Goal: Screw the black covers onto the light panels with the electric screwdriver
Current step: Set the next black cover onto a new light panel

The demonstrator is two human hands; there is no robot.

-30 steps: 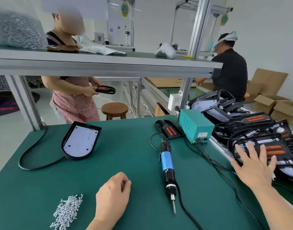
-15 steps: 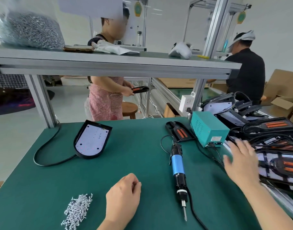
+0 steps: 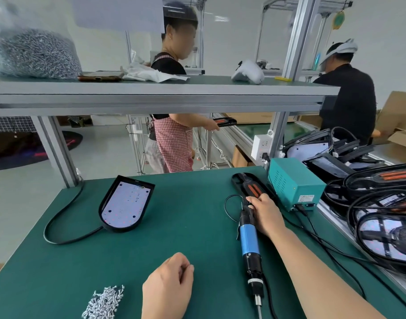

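Right hand [image 3: 265, 215] has shifted left from the stacked panels [image 3: 381, 229] to the black cover [image 3: 249, 186]; fingers extended, tips touching its near end, no grasp. Electric screwdriver [image 3: 249, 240] lies just beside that hand. Left hand [image 3: 167, 286] rests loosely curled, holding nothing, near the screws [image 3: 104, 302]. Light panel [image 3: 126, 204] lies face up, well left on the mat [image 3: 186, 226]

Counter [image 3: 186, 226]: green mat.
Left: light panel [image 3: 126, 207], face up.
Near edge: screw pile [image 3: 104, 303].
Right: electric screwdriver [image 3: 249, 244], black cover [image 3: 250, 187], teal box [image 3: 294, 185].
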